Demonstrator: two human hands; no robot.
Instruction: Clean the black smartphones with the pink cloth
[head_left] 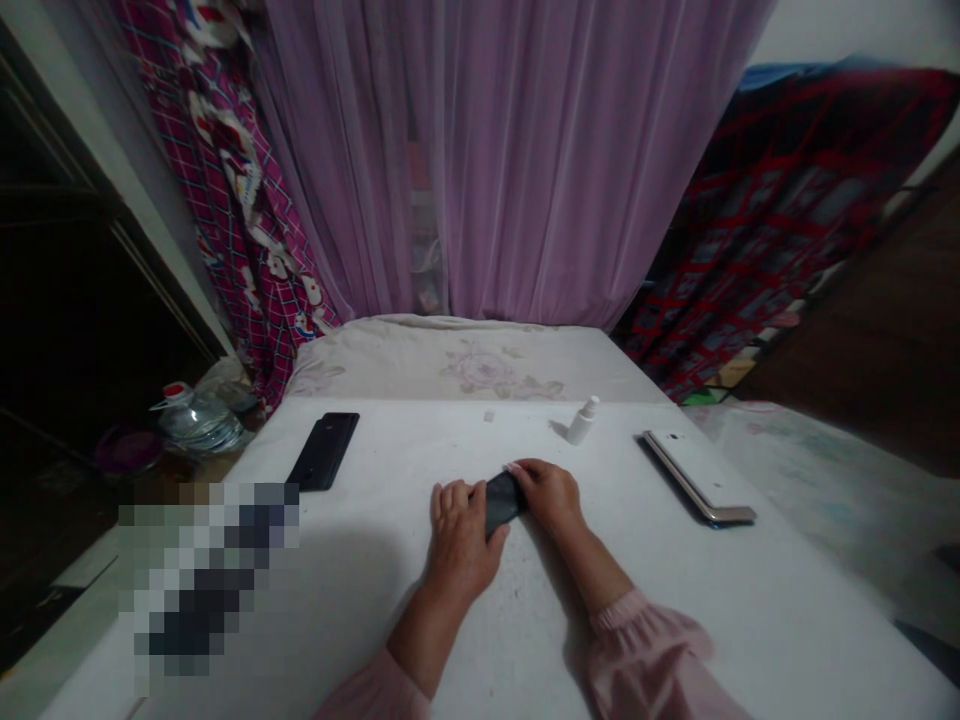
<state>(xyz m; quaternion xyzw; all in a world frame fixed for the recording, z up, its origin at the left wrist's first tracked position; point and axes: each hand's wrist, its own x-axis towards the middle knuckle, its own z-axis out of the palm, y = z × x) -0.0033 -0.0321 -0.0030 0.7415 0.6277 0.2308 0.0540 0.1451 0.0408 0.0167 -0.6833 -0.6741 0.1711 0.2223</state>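
A dark smartphone lies on the white tabletop in front of me, partly covered by both hands. My left hand grips its left end, the thumb along the near edge and the fingers over the far side. At the phone's upper right, my right hand has its fingers closed at the edge. A small white bit shows at those fingertips, too small to name. Beyond the right hand stands a small white bottle with a pump or nozzle top.
Black phones or phone covers lie at the left, close to a blurred-out patch. White and silver phones are stacked at the right. A small pale square sits near the back. A water jug stands beyond the left edge; purple curtains hang behind.
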